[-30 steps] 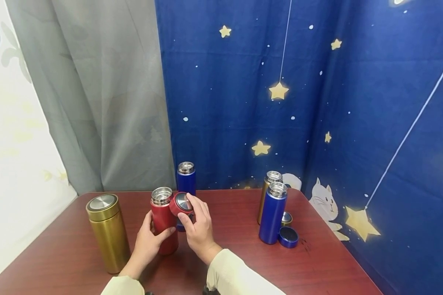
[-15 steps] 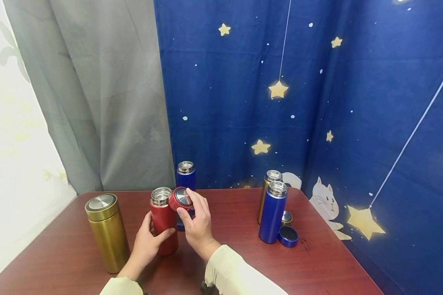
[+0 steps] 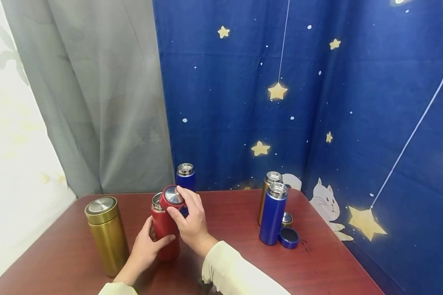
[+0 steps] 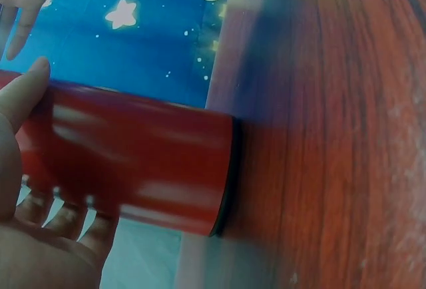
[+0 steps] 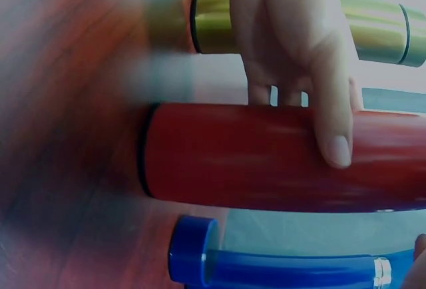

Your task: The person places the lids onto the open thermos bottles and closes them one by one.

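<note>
Red and plain-sided, bottle (image 3: 167,227) and tilted lid (image 3: 171,196) fill both hands (image 3: 145,247) (image 3: 192,221).

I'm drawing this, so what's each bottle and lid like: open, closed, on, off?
Red bottle, open, in the left hand
Red lid, off, tilted in the right hand
Left gold bottle, closed, upright
Back blue bottle, open, upright
Back blue lid, off, on the table
Right gold bottle, open, upright
Right blue bottle, open, upright
Right blue lid, off, on the table
Right gold lid, off, on the table
</note>
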Demonstrator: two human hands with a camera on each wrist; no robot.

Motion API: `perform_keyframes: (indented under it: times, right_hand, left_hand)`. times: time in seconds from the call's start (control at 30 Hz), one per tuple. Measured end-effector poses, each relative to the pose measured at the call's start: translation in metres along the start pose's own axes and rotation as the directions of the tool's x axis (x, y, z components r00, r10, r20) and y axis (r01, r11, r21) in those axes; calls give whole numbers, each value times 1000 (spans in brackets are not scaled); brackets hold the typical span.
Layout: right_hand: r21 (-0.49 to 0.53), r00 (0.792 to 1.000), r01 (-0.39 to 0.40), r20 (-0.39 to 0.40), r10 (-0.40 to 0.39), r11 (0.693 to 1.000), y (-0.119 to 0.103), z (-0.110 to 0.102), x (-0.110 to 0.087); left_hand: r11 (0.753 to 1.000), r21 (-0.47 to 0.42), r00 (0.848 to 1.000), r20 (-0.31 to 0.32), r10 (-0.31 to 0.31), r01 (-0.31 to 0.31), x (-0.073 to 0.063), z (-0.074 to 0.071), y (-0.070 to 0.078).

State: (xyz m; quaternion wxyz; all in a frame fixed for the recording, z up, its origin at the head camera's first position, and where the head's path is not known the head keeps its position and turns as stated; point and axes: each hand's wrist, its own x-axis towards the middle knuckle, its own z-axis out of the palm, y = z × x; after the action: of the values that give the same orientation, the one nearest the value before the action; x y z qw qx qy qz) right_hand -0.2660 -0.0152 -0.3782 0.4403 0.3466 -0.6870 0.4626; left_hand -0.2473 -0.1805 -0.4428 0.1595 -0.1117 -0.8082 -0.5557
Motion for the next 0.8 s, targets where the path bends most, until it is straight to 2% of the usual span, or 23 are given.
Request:
perform_keyframes:
  times: [0.2, 0.43, 0.6, 0.8]
  right_hand:
    - [31, 990, -88, 114, 84, 996, 0, -5, 7]
    - [4, 958, -138, 254, 133, 990, 0, -15, 16]
    - [5, 946, -141, 296, 134, 990, 0, -20, 23]
    - [5, 930, -120, 351, 110, 993, 0, -19, 31]
  left_hand:
    - [999, -25, 1000, 18, 21, -21, -2, -2, 1]
    - [999, -43, 999, 39, 17, -15, -3, -6, 3]
    - [999, -51, 997, 74, -13, 17, 0, -7, 4]
    - [997, -80, 994, 104, 26, -18, 2, -11, 0]
